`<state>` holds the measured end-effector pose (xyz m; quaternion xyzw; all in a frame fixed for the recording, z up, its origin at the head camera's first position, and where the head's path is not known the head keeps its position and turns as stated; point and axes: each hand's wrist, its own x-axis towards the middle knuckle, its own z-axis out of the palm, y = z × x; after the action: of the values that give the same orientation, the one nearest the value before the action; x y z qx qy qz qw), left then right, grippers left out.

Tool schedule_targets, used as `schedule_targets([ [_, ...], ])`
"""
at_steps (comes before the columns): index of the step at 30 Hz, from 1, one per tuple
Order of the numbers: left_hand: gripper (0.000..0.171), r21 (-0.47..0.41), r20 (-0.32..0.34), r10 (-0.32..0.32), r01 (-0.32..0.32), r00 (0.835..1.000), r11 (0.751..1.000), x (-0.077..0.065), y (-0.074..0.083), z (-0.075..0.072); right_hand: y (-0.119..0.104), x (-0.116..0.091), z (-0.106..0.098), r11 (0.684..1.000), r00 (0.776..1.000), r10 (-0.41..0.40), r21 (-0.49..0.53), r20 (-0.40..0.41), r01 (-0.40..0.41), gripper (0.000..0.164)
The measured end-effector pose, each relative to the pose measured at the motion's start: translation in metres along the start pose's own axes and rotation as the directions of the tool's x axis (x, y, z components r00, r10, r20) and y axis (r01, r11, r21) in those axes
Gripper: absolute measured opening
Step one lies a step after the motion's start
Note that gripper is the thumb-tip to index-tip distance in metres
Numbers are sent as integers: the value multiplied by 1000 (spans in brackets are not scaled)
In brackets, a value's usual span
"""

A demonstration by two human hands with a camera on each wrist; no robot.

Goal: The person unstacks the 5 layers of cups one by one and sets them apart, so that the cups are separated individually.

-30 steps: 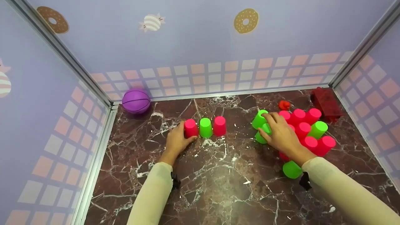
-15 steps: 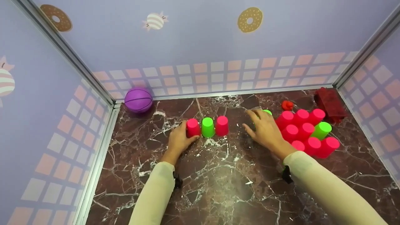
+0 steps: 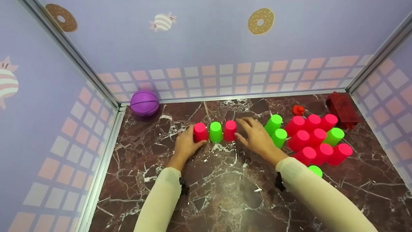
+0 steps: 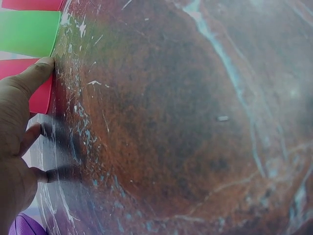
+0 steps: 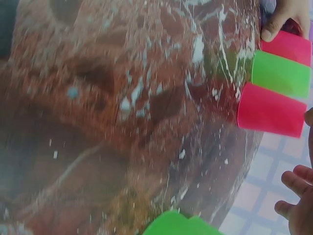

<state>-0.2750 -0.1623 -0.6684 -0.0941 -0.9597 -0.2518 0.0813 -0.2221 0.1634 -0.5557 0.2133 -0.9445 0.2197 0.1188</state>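
Observation:
Three upside-down cups stand in a row in the head view: a left pink cup (image 3: 201, 132), a green cup (image 3: 216, 132) and a right pink cup (image 3: 230, 130). My left hand (image 3: 186, 146) holds the left pink cup, thumb across its front and fingers round its far side. In the left wrist view that thumb (image 4: 36, 73) lies on the pink wall near the rim. My right hand (image 3: 257, 138) is beside the right pink cup with fingers spread. Its thumb tip is right at the cup's side, and the other fingers (image 5: 298, 183) reach out apart from it.
To the right stands a cluster of several pink cups (image 3: 317, 137) with green cups (image 3: 278, 137) at its edges. Behind it are a small red toy (image 3: 298, 110) and a dark red block (image 3: 343, 109). A purple ball (image 3: 145, 103) sits in the back left corner. Walls enclose the marble surface.
My right hand has moved left, away from the green cups beside the cluster, to the right pink cup of the row. My left hand stays at the left pink cup.

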Motion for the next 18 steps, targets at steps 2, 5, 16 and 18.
schedule_targets([
  [2,87,-24,1,-5,5,1000,1000,-3,7,-7,-3,0,4,1000,1000,-2,5,4,2,60],
  [5,85,-38,16,-17,18,1000,999,-6,17,-18,-5,1,8,1000,1000,1,8,17,-1,60],
  [16,86,-51,17,-20,21,1000,998,-12,27,-31,-9,5,22,999,999,-37,12,33,36,54],
  [18,86,-46,8,-10,10,1000,999,-12,25,-28,-10,5,24,999,999,-48,16,24,47,51],
])
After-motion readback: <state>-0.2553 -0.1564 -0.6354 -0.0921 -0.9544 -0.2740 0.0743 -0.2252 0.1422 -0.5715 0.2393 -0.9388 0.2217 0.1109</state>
